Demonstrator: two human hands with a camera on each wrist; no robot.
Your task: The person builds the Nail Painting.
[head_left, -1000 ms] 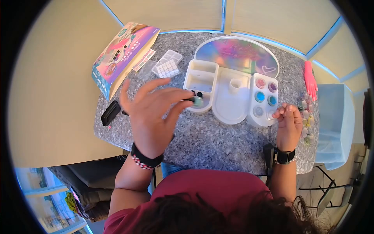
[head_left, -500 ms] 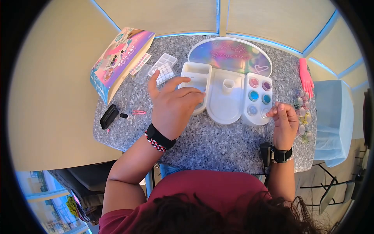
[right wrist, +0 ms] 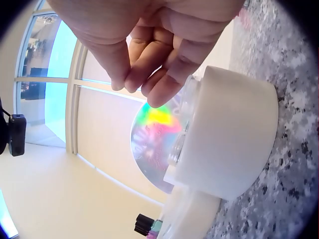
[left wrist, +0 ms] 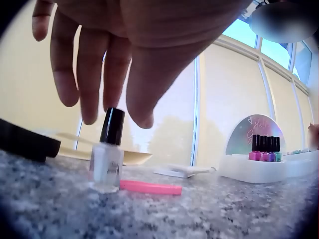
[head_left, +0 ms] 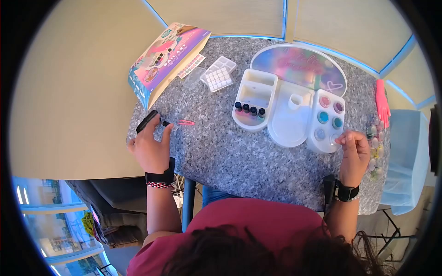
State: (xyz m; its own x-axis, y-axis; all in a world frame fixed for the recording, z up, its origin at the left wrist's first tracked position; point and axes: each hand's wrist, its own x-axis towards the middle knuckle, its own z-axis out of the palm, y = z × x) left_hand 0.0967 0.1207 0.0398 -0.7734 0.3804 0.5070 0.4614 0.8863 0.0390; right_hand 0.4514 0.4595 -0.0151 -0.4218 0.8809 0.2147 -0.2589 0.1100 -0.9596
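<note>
A: What is the left hand [head_left: 153,152] doing?

B: It hovers over a small clear bottle [left wrist: 105,172] with a black cap [left wrist: 112,127]. The fingers are spread rather wide, thumb apart from them, and the wrist view shows them above and behind the cap.

A: Touching it?

B: Not that I can make out; the fingertips overlap the cap's top edge in that view, so contact is hard to judge. The bottle stands upright on the speckled surface [head_left: 230,165], with a pink clip-like piece [left wrist: 152,188] just beside it and a long black case [head_left: 147,122] near the fingers.

A: And the right hand [head_left: 354,154]?

B: Its fingers are loosely curled, the gap at the thumb narrow, with nothing visible in its grasp. It is at the near outer corner of the white pot holder [head_left: 324,146], close to the last of six round pots [head_left: 324,101].

A: What stands between the hands?

B: A white tray [head_left: 287,134] joined to that holder, and on its other side a compartment unit [head_left: 235,87] with four black-capped bottles [head_left: 251,110] in a row. An arched panel [head_left: 276,60] rises behind them.

A: Anything farther off?

B: A colourful box [head_left: 168,60] leans beyond the left hand, and a pink hand-shaped piece [head_left: 382,103] lies at the right.
</note>
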